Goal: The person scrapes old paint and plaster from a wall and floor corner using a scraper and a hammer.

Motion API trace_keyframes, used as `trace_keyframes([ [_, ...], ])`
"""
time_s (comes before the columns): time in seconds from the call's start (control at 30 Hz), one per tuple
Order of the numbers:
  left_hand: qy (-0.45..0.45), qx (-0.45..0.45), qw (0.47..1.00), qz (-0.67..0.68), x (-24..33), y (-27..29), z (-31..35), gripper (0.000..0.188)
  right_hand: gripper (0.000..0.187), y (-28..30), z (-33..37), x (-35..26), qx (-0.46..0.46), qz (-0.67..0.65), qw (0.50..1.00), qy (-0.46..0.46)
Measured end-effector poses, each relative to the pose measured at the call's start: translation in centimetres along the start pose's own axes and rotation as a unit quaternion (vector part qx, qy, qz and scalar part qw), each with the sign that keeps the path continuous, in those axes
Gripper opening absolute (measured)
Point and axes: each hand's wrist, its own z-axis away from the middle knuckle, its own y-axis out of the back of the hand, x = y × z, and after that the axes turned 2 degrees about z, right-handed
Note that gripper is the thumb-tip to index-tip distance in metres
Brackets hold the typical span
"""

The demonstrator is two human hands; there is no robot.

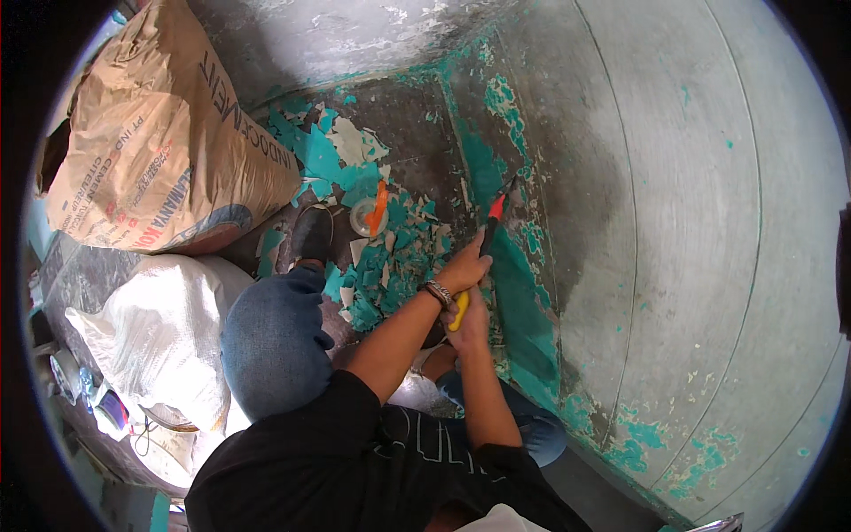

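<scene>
Both my hands are closed around a long-handled scraper [496,209] with a black and red front and a thin dark tip. My left hand [464,269], with a bracelet at its wrist, grips the black part farther forward. Behind it, my right hand [472,317] is wrapped round a yellow handle end [459,311]. Whether the yellow and black parts are one piece is hidden by my fingers. The tip rests at or just above the peeling green paint [529,238] low on the wall; contact cannot be made out.
Green and white paint flakes [390,266] cover the floor by my feet, around a round clear container [363,217] with an orange piece [378,208] on it. A large brown paper sack [177,151] and a white woven sack [160,328] stand left. The grey wall [691,222] rises close on the right.
</scene>
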Motion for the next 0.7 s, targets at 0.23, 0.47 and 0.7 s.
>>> trace_keyframes([
  [0.23,-0.023,0.046,0.987,-0.151,-1.2,0.6,-0.7,0.072,0.029,-0.7,-1.1,2.2,0.065,0.079,0.992,0.068],
  [0.47,0.012,0.047,0.992,-0.121,-0.9,-0.6,-0.5,0.072,0.028,0.3,-0.7,1.2,0.113,0.121,0.985,0.057],
  [0.7,0.066,0.055,0.994,-0.07,3.9,-0.7,-4.0,0.073,0.029,-0.2,-2.5,-3.6,0.064,0.125,0.988,0.056],
])
